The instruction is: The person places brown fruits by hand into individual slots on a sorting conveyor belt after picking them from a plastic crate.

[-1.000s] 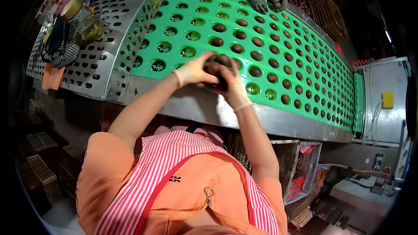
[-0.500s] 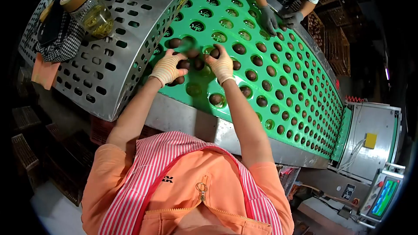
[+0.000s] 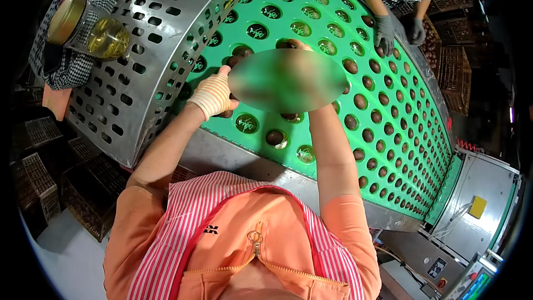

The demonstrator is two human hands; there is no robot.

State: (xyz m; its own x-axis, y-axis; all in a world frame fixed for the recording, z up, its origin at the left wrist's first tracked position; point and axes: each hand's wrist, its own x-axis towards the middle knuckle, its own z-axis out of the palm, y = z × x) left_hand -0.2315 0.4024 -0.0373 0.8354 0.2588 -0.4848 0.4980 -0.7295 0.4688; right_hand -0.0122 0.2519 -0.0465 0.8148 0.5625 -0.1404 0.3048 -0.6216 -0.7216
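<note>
My left hand (image 3: 211, 95), in a striped knit glove with bare fingertips, is at the near left of a green perforated plate (image 3: 222, 129). Its thumb and forefinger curve around a spot covered by a blurred patch, so what they hold is hidden. A dark brown egg-shaped ball (image 3: 242, 51) lies just beyond its fingers. Most of my right hand (image 3: 301, 46) is inside the blur. Only some fingertips show at its upper edge, beside another brown ball (image 3: 285, 44). Nearer to me, a ball (image 3: 275, 138) sits in a clear printed cup.
A co-worker's gray-gloved hand (image 3: 384, 36) touches the plate's far edge. A perforated metal cover (image 3: 125, 100) with a lidded jar (image 3: 105, 36) stands at left. Filled holes run rightward to a metal machine (image 3: 472, 189). Crates (image 3: 458, 91) are stacked beyond.
The view has shifted, so the plate sits differently. My right hand has reached farther away, and a blurred patch now covers most of it. The co-worker's hands have moved apart.
</note>
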